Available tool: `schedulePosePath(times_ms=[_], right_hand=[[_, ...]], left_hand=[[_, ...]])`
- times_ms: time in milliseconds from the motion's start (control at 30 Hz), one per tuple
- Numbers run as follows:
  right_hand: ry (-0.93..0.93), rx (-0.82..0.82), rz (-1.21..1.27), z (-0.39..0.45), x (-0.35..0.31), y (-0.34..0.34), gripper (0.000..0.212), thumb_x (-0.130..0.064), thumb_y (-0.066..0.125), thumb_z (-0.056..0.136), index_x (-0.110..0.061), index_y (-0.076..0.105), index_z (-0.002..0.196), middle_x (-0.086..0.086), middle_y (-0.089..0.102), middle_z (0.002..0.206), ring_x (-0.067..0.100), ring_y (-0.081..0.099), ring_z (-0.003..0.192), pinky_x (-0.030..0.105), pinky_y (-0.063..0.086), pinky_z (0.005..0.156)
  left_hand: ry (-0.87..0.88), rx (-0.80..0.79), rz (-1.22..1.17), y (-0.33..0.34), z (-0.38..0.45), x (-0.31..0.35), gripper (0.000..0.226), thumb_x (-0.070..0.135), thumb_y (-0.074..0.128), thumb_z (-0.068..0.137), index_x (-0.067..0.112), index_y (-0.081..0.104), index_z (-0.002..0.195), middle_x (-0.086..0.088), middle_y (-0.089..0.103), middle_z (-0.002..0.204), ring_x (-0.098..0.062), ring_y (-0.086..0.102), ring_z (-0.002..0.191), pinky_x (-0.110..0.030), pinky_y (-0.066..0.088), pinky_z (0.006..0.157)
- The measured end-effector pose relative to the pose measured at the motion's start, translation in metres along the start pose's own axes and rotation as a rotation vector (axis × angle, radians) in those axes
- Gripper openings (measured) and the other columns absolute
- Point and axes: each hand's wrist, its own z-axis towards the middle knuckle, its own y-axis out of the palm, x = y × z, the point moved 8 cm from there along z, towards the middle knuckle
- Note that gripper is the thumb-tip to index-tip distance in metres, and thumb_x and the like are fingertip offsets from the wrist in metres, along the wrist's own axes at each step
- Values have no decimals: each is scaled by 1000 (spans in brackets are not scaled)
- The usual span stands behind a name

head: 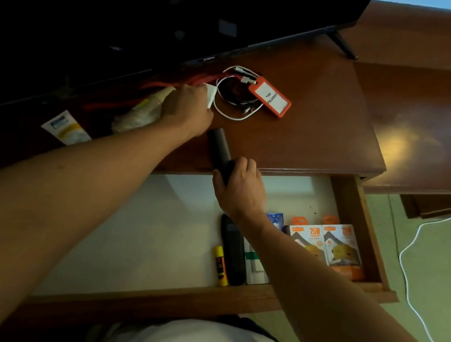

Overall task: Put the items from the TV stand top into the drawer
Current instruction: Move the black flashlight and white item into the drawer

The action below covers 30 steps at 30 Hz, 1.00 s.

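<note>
On the brown TV stand top (325, 121), my left hand (188, 110) is closed on a white charger plug (210, 95) whose white cable (234, 116) coils beside it. An orange badge holder (269, 97) with a red lanyard lies just right of the cable. My right hand (238, 187) grips the near end of a black remote (218, 148) at the stand's front edge, above the open drawer (155, 219). A white tube (66, 128) and a plastic-wrapped item (139, 119) lie left of my left hand, partly hidden by it.
The drawer holds another black remote (232, 255), a yellow glue stick (220, 265), a white-green item (256, 266) and orange charger boxes (326, 244). A dark TV (154, 3) overhangs the stand's back. A white cable (418, 268) trails on the green floor at right.
</note>
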Motion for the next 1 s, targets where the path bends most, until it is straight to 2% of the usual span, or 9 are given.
schedulePosePath(times_ms=[200, 333, 467, 533, 600, 700, 767, 833, 1000], right_hand=[[-35, -121, 122, -34, 11, 35, 44, -47, 65, 87, -12, 51, 110, 8, 56, 105, 26, 57, 89, 35, 46, 68], [29, -317, 122, -53, 22, 66, 46, -48, 68, 82, -15, 48, 107, 5, 56, 102, 25, 59, 85, 34, 48, 65], [119, -451, 174, -65, 25, 86, 44, -47, 69, 81, -20, 42, 104, 1, 57, 98, 20, 57, 81, 28, 41, 58], [155, -500, 209, -68, 22, 93, 45, -42, 70, 82, -20, 40, 107, 3, 60, 100, 20, 59, 80, 28, 45, 58], [172, -529, 203, -69, 20, 98, 50, -38, 70, 82, -19, 36, 113, 8, 62, 102, 25, 62, 82, 36, 54, 62], [177, -562, 154, -70, 19, 101, 76, -35, 69, 83, -18, 23, 140, 13, 63, 107, 31, 65, 86, 46, 60, 73], [153, -600, 81, -71, 19, 103, 98, -33, 68, 87, -22, -1, 156, 16, 64, 108, 32, 66, 86, 43, 59, 74], [125, -637, 10, -73, 18, 104, 107, -31, 67, 91, -22, -16, 158, 16, 65, 102, 28, 66, 81, 39, 58, 71], [97, -688, -79, -77, 19, 114, 107, -24, 66, 93, -21, -21, 157, 14, 68, 96, 22, 63, 70, 37, 59, 70]], left_hand=[[-15, 0, -305, 15, -85, -24, 41, 37, 60, 95, 14, 55, 129, -14, 67, 114, -32, 66, 100, -35, 52, 73], [-18, -7, -359, 41, -140, -46, 45, 38, 60, 95, 15, 53, 133, -14, 66, 120, -33, 64, 106, -38, 54, 76], [21, -19, -369, 60, -172, -49, 47, 37, 59, 96, 15, 51, 136, -13, 64, 124, -31, 63, 106, -38, 54, 77], [-11, -49, -394, 73, -182, -53, 46, 38, 60, 95, 17, 50, 135, -10, 65, 117, -27, 62, 100, -35, 52, 73], [-67, -79, -409, 86, -190, -59, 45, 38, 61, 94, 18, 49, 134, -8, 63, 110, -22, 60, 93, -31, 46, 68], [-126, -145, -420, 104, -203, -66, 47, 38, 62, 94, 19, 47, 135, -7, 61, 110, -20, 58, 92, -28, 42, 67], [-181, -219, -420, 119, -209, -72, 51, 39, 61, 94, 21, 43, 138, -8, 61, 114, -22, 58, 94, -29, 43, 68], [-222, -318, -403, 137, -216, -75, 56, 39, 62, 93, 22, 37, 141, -10, 58, 121, -25, 59, 98, -32, 47, 72], [-267, -563, -350, 175, -234, -77, 77, 39, 60, 93, 35, 12, 153, -16, 49, 132, -32, 58, 108, -38, 53, 85]])
